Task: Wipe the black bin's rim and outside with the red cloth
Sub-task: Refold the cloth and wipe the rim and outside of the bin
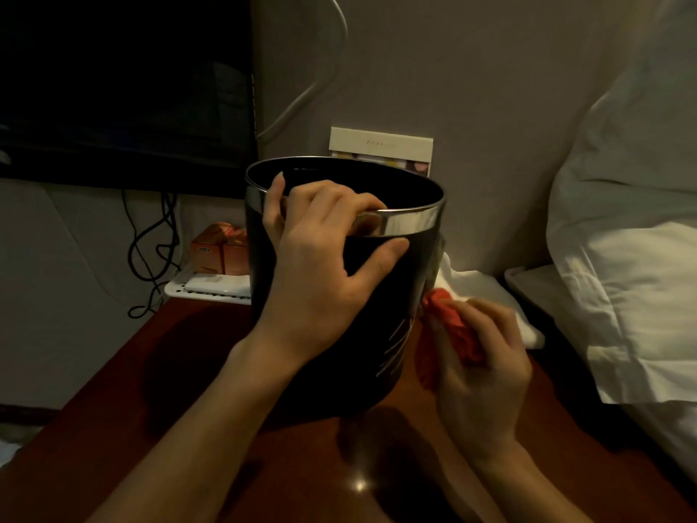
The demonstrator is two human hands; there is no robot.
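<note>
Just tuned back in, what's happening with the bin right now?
A person is cleaning a black bin that stands on a dark wooden table. The left hand grips the bin at its shiny rim, fingers hooked over the edge and thumb on the outside, steadying it. The right hand holds the bunched red cloth against the lower right side of the bin's outside wall. So the wipe is on the outer wall at this moment, not the rim.
</note>
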